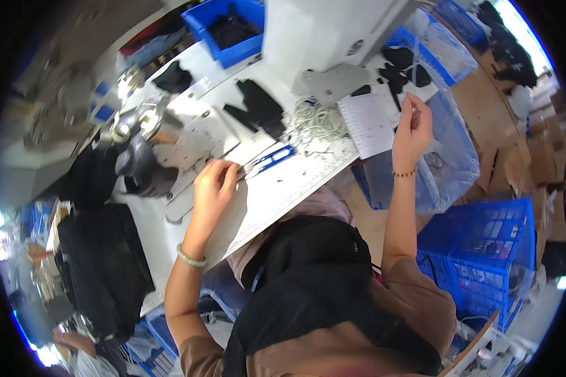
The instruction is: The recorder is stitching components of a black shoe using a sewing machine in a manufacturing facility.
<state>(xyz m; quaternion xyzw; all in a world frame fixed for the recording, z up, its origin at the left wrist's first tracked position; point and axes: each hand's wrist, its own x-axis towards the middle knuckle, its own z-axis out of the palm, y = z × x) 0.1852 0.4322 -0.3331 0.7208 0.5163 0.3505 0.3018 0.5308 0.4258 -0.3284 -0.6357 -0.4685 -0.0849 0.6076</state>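
My left hand (214,191), with a pale green bangle on its wrist, is low over the white worktable beside the machine. Its fingers are curled together, and whatever they may hold is hidden. Just right of its fingertips lie blue-handled thread snips (275,158), blades toward the hand. My right hand (414,131), wearing a beaded bracelet, is raised at the table's right end, near a sheet of white paper (370,122). Its thumb and fingers are pinched together; anything between them is too small to make out. Dark fabric pieces (261,107) and a tangle of pale cord (319,120) lie farther back.
A machine with shiny metal parts (148,122) stands at the left. Black cloth (104,264) hangs over the table's left end. A blue bin (198,25) sits at the back. To the right are a plastic-lined bin (462,160), blue crates (478,251) and cardboard boxes (544,163).
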